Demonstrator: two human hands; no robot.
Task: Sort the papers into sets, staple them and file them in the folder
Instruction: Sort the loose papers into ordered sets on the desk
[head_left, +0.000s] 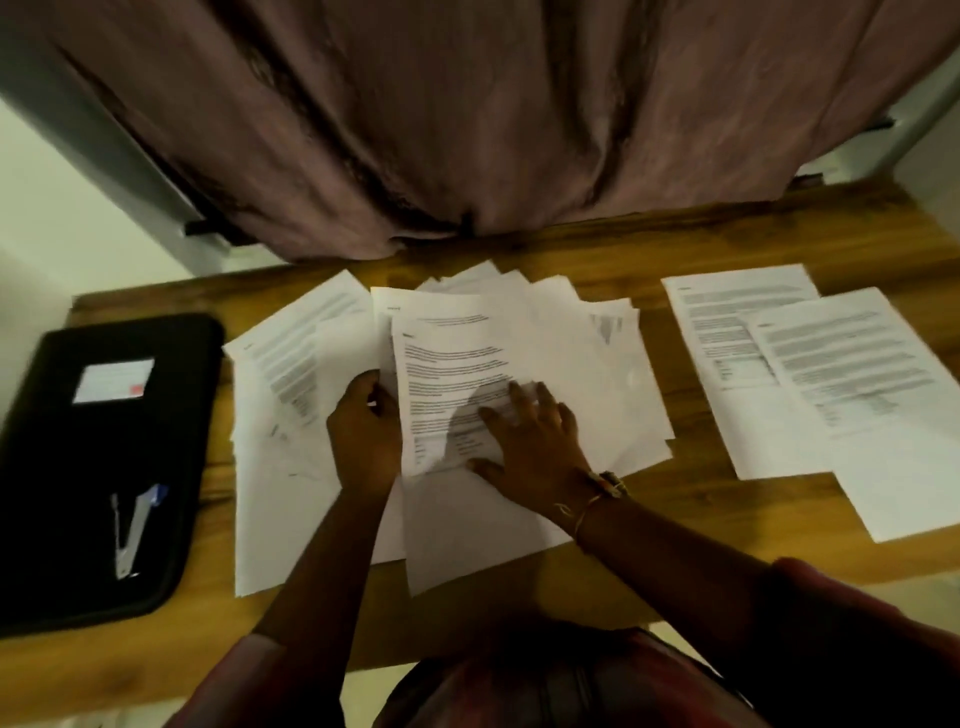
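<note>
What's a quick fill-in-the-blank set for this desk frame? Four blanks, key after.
1. The silver metal stapler lies on the black rectangular folder, at the ____ end of the brown wooden table.
2. The left hand grips a sheet's edge in the loose pile of white printed papers; the right hand presses on ____ of it.
3. The thin thread bracelet is on the ____ wrist.
4. Apart from the pile, ____ overlapping printed sheets lie at the right.
Missing: left; top; right; two.
</note>
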